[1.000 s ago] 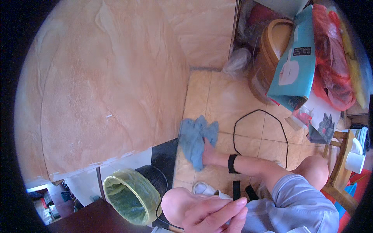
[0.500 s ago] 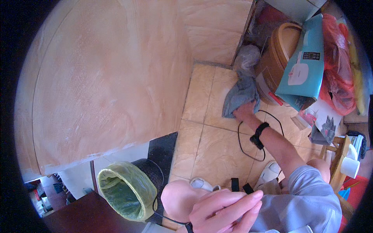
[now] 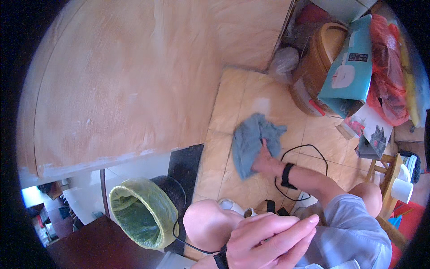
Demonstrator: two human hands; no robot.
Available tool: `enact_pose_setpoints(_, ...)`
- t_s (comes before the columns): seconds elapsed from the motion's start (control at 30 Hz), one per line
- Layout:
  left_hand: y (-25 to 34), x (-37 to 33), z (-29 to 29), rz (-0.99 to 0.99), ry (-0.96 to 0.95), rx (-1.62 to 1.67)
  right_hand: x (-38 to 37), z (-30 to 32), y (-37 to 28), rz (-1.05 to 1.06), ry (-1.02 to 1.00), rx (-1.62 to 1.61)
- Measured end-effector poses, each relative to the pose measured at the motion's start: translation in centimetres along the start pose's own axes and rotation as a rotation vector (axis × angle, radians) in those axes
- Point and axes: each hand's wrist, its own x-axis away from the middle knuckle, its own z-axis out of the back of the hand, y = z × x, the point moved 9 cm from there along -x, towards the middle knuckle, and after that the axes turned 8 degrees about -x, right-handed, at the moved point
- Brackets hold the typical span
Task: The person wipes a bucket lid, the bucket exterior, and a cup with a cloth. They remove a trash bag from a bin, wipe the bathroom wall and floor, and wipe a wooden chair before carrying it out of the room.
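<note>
A blue-grey cloth (image 3: pixel 248 141) lies spread and crumpled on the tiled floor. My right hand (image 3: pixel 265 162) presses on its near side and grips it, with some fingers hidden by the fabric. A black band circles that wrist. My left hand (image 3: pixel 273 240) hangs in front of my body beside my bent knee. Its fingers are stretched out, lying close together, and nothing shows in them; the thumb is hidden. A black cable (image 3: pixel 304 146) loops over the tiles just right of my right wrist.
A bin (image 3: pixel 143 188) with a yellow-green liner stands at left below a tiled wall (image 3: pixel 130 85). On the right are a brown bucket (image 3: pixel 313 71), a teal box (image 3: pixel 351 71), red plastic bags (image 3: pixel 389 67) and a wooden stool (image 3: pixel 389 181). A clear plastic bag (image 3: pixel 285 60) sits in the corner.
My right hand has dragged the cloth from beside the bucket back toward me and to the left, and the cloth is more spread. My left hand has shifted slightly right.
</note>
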Motion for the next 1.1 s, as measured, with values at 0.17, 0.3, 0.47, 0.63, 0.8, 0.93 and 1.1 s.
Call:
enact_pose_setpoints(0.17, 1.0, -0.4, 0.6, -0.078, 0.078, -0.08, -8.9, 2.6, 7.7, -0.218, -0.259, -0.618)
enact_pose_setpoints(0.3, 1.0, -0.3, 0.2, 0.081, -0.02, -0.065, -10.1, 7.4, 4.1, -0.23, 0.007, -0.8)
enact_pose_setpoints(0.47, 1.0, 0.0, -1.0, -0.01, 0.076, -0.094, -8.2, 5.0, -5.5, -0.012, -0.075, -0.562)
enact_pose_setpoints(0.63, 1.7, -0.6, -2.1, 0.087, -0.144, -0.224, -2.4, 3.0, -7.7, 0.296, -0.31, -0.521)
enact_pose_setpoints(0.8, 1.8, -0.4, -2.0, 0.124, -0.138, -0.138, 5.0, 3.2, -7.2, 0.47, -0.172, -0.608)
enact_pose_setpoints(0.93, 1.4, 0.3, -2.1, 0.123, -0.096, 0.051, 7.5, 0.2, -1.4, 0.196, -0.139, -0.531)
enact_pose_setpoints(1.1, 2.2, 1.1, -2.4, 0.085, -0.114, 0.092, 11.2, 2.2, 8.2, -0.17, -0.09, -0.556)
